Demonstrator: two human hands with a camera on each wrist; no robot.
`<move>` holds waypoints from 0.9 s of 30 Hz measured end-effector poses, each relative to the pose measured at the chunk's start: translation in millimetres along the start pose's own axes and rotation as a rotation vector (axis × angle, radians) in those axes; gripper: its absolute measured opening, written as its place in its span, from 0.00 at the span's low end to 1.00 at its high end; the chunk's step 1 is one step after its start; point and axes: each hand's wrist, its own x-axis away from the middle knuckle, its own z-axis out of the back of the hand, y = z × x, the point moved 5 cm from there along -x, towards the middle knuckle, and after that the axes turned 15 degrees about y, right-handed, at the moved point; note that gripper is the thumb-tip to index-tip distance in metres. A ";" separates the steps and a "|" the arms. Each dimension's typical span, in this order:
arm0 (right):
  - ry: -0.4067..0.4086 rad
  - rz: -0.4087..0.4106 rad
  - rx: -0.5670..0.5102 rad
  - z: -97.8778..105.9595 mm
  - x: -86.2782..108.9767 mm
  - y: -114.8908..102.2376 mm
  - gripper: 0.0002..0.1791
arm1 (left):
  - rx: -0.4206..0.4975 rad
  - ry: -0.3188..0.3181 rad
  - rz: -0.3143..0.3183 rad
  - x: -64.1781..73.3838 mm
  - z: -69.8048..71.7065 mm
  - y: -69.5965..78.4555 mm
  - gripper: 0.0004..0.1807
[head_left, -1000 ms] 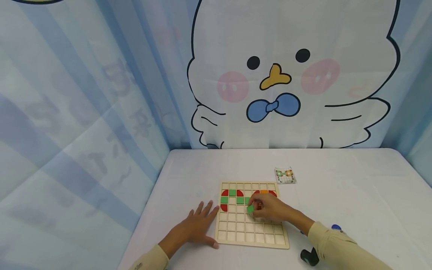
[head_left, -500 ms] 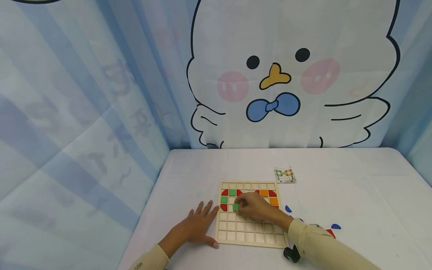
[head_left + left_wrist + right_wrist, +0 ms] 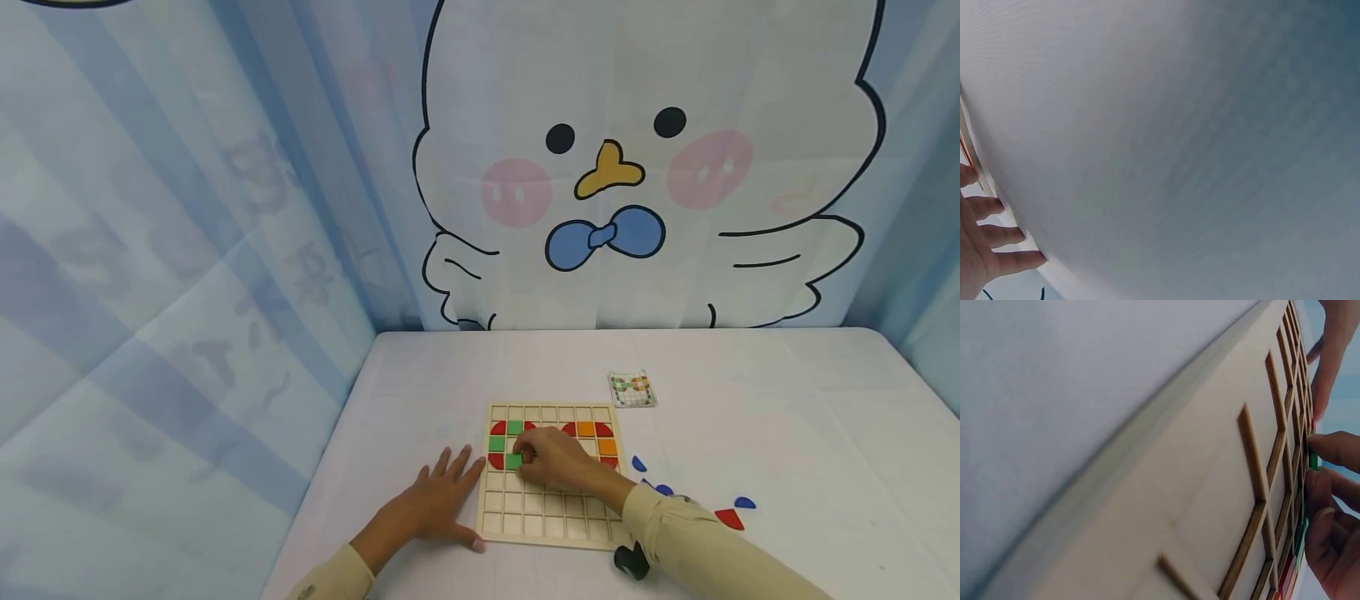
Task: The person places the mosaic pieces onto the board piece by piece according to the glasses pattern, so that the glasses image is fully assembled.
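A wooden grid board point(image 3: 517, 525) lies on the table with red, green and orange tiles in its upper cells. My left hand point(image 3: 442, 500) lies spread at the board's left edge, its fingers straight; the same hand point(image 3: 985, 240) shows at the edge of the left wrist view. My right hand point(image 3: 558, 458) is over the board and pinches a green square tile point(image 3: 513, 461), which lies in or at a cell beside a red rounded tile point(image 3: 496, 461). In the right wrist view, thumb and finger close on the green tile point(image 3: 1314, 456). The right hand hides several cells.
A small patterned card point(image 3: 632, 389) lies behind the board's right corner. To the board's right are several blue rounded tiles point(image 3: 638, 463) and a red tile point(image 3: 730, 518). A dark object point(image 3: 632, 562) sits beside the right sleeve. A printed curtain stands behind the table.
My right hand has moved left across the board with the green tile, from the middle columns to the second column. My left hand has stayed in place.
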 end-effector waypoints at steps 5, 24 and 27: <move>-0.008 0.008 0.012 1.7 -1.0 -1.7 0.14 | -0.005 0.005 -0.005 0.7 0.3 -0.1 0.66; -0.118 0.049 -0.195 76.1 43.2 58.5 0.14 | -0.014 0.004 0.012 -1.0 -5.2 -3.1 0.67; -0.112 -0.042 -0.187 96.0 58.4 76.1 0.15 | -0.008 0.002 0.013 -1.0 -3.6 -2.9 0.67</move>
